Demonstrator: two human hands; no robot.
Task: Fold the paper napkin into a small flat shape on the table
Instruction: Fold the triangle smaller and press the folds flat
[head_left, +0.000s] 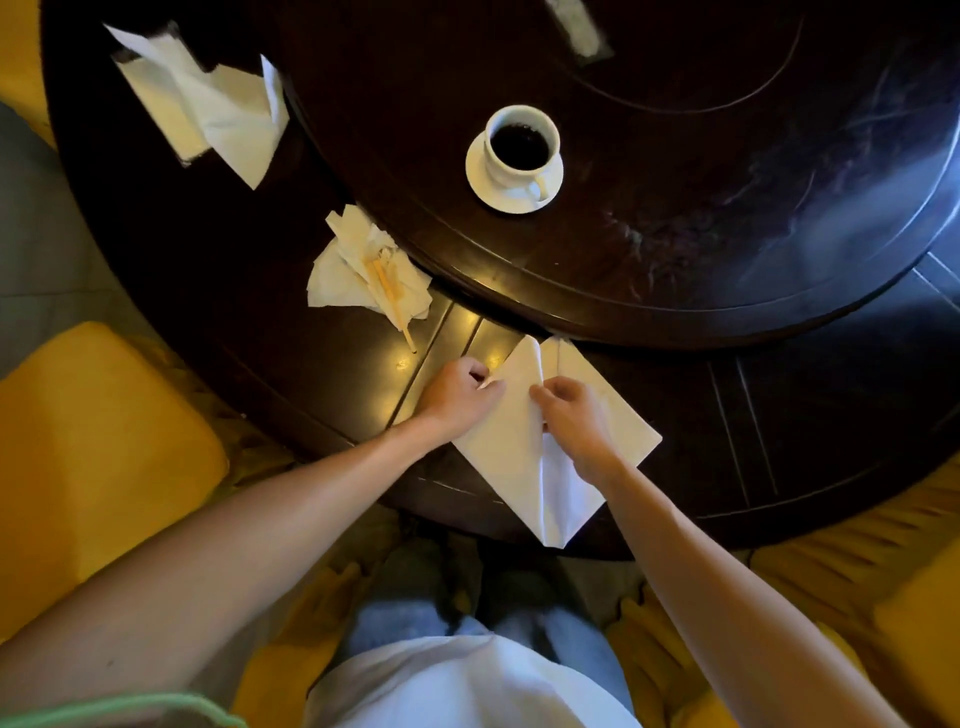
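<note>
A white paper napkin (511, 452) lies on the dark wooden table (260, 322) near its front edge, turned like a diamond, with one point hanging just over the edge. A raised crease runs down its middle. My left hand (457, 392) pinches the napkin's left edge between thumb and fingers. My right hand (571, 415) rests on the middle of the napkin and grips the raised fold at the crease.
A crumpled napkin with a toothpick (363, 270) lies to the left. More white napkins (208, 104) lie at the far left. A cup of dark coffee on a saucer (517, 156) stands on the raised round turntable (675, 234). Yellow chair cushions (88, 457) flank me.
</note>
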